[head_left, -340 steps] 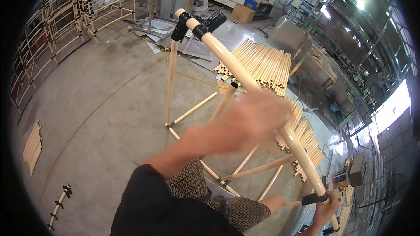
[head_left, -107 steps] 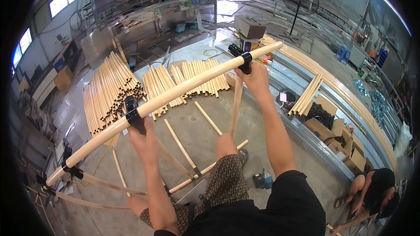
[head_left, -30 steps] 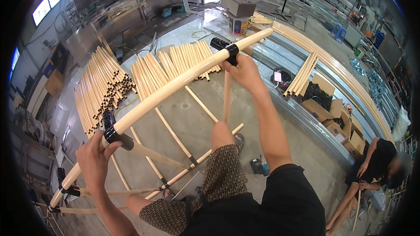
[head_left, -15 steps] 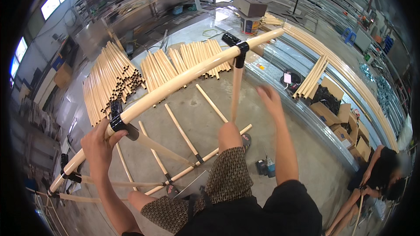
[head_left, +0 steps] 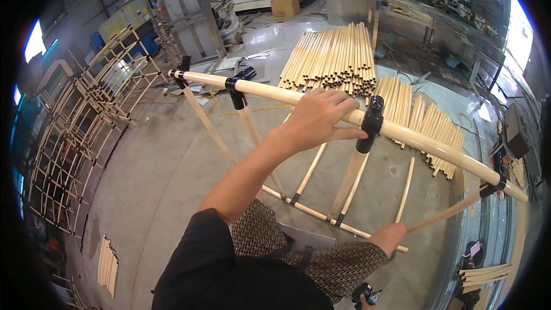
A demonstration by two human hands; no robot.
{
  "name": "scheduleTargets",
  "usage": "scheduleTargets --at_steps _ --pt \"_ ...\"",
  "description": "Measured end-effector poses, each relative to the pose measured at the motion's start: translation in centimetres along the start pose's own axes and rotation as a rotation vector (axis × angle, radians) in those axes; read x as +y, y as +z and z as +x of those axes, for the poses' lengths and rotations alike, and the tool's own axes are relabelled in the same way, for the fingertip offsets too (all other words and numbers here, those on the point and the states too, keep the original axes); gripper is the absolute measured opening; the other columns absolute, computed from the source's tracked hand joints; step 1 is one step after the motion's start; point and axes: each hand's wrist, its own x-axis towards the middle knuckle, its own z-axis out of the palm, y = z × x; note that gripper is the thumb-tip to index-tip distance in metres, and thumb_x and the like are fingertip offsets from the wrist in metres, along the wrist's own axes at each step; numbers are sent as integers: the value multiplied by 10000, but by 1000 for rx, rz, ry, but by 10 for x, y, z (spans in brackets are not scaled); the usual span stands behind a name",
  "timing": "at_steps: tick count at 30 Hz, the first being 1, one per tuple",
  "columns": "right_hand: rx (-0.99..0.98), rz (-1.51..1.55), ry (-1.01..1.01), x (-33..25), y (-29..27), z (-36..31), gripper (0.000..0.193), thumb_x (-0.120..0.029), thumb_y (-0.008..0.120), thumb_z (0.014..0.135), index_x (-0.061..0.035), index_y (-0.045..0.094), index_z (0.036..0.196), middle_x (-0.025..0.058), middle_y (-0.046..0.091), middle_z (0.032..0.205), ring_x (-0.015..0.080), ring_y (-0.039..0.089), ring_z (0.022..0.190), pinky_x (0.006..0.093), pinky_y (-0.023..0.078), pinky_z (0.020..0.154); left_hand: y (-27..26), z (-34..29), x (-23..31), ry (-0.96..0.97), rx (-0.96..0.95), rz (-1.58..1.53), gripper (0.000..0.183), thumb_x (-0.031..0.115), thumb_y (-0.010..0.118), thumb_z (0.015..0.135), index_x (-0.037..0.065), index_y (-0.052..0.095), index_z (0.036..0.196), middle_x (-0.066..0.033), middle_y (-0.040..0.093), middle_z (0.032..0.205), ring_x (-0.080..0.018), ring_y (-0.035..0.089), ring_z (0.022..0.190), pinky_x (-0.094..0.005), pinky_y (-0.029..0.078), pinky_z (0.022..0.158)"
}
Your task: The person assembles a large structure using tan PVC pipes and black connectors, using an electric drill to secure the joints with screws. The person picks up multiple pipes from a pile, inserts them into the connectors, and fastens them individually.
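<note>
A frame of cream pipes and black joints stands before me. My left hand (head_left: pixel 321 116) is wrapped over its long top pipe (head_left: pixel 447 146), the thumb against a black pipe joint (head_left: pixel 372 123). More black joints sit along this pipe, among them a left one (head_left: pixel 234 87) and a right one (head_left: pixel 500 180). Upright pipes run from it down to a lower pipe (head_left: pixel 313 212) with short crosspieces. Low beside my knee, my right hand (head_left: pixel 366 305) shows only in part at the lower edge, closed on a dark and blue cordless drill (head_left: pixel 361 293).
Stacks of cream pipes (head_left: pixel 330 54) lie beyond the frame, with shorter piles (head_left: pixel 425 126) to their right. Assembled pipe racks (head_left: pixel 69 132) stand at the left. A small pipe bundle (head_left: pixel 107 267) lies on the floor. Metal profiles (head_left: pixel 459 224) line the right side.
My view has swung to the left. My right hand has gone from the air beside the frame down to the drill on the floor and taken hold of it. My left hand stays on the top pipe.
</note>
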Motion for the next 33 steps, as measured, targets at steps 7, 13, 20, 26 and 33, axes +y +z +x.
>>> scheduleTargets --at_steps 7,13,20,26,33 --pt "84 41 -32 -35 -7 -33 523 -232 777 829 1 602 1263 177 704 1090 286 687 945 412 556 823 -13 -32 -15 21 89 -143 571 364 769 817 97 583 1286 -152 565 1296 -342 538 1200 -432 453 1008" --pt "184 78 -49 -52 0 -97 476 -227 786 824 -4 641 1219 167 714 1072 273 688 942 404 548 844 -81 -118 -85 -75 200 -50 527 174 787 802 129 597 1292 -123 540 1377 -328 514 1265 -422 423 1052" --pt "327 184 -72 -88 8 -211 421 -222 797 818 -11 688 1166 154 725 1051 258 690 938 394 538 870 -162 -262 -268 -575 571 -305 274 221 632 964 28 659 1157 -84 697 1084 -199 651 1045 -311 498 897" --pt "568 408 -246 -144 -25 -315 406 -190 821 789 12 712 1124 145 730 1053 244 686 941 388 534 882 -177 -302 -401 -848 668 -677 399 328 553 1019 -35 666 1142 -96 705 995 -161 680 935 -276 532 812" --pt "1289 101 -381 -256 -120 -496 570 -198 930 654 54 672 1096 168 715 1005 284 683 853 432 558 820 -167 -286 -442 -831 490 -972 463 422 627 964 -31 701 1027 -89 698 865 -147 678 740 -271 557 690"
